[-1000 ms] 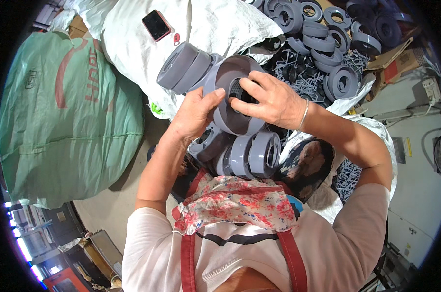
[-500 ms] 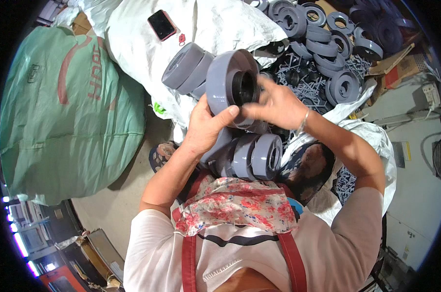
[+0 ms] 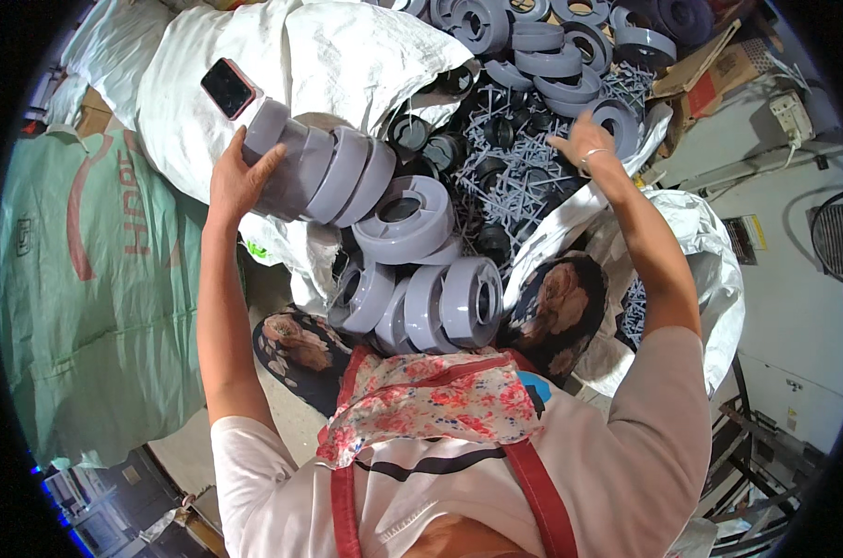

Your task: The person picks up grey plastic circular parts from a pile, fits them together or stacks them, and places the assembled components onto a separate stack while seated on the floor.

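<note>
My left hand (image 3: pixel 238 181) is at the left end of a leaning row of grey plastic rings, thumb and fingers around the outermost grey ring (image 3: pixel 271 139). My right hand (image 3: pixel 589 147) is stretched far out to the right, over loose grey plastic pins (image 3: pixel 519 167) and black round parts (image 3: pixel 501 132). Its fingers are apart, beside a grey ring (image 3: pixel 617 121) at the edge of the pile; whether they touch it I cannot tell. Between my arms, more grey rings (image 3: pixel 403 219) lie stacked, and a row of them (image 3: pixel 473 302) rests in front of my apron.
A phone (image 3: pixel 228 88) lies on the white sack (image 3: pixel 347 56) at the back left. A big green sack (image 3: pixel 96 325) stands at the left. More grey rings (image 3: pixel 547 60) are heaped at the back right, beside a cardboard box (image 3: pixel 705 84). A white sack (image 3: pixel 701 232) sits at the right.
My left hand has moved left with the ring, which is now at the end of the leaning row. My right hand has left that ring and reached away to the far right.
</note>
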{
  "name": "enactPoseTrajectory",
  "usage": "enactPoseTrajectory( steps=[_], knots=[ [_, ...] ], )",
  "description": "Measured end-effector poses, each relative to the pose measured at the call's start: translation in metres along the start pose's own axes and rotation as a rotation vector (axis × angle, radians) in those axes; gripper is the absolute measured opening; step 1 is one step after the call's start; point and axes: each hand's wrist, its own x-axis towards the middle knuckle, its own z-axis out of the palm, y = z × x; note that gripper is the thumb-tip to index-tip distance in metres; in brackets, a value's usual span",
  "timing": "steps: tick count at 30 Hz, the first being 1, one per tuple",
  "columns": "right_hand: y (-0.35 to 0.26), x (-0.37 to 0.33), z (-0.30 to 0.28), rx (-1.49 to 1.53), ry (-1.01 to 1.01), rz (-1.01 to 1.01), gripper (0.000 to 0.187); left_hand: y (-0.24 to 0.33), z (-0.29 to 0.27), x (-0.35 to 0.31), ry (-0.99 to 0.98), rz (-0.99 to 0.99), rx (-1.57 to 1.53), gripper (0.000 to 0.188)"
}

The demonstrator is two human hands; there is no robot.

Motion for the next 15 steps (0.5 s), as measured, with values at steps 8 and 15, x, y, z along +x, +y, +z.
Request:
enactPoseTrajectory(
  steps=[8,15],
  knots=[
    [0.057,0.033,0.042,0.264,0.125,0.056,0.054,0.039,0.025,0.001,0.474,0.293,-0.221,0.048],
    [-0.087,-0.081,-0.045,0.815,0.029,-1.015,0.041,0.137,0.104,-0.042,-0.31,-0.569,-1.613,0.042]
  ],
)
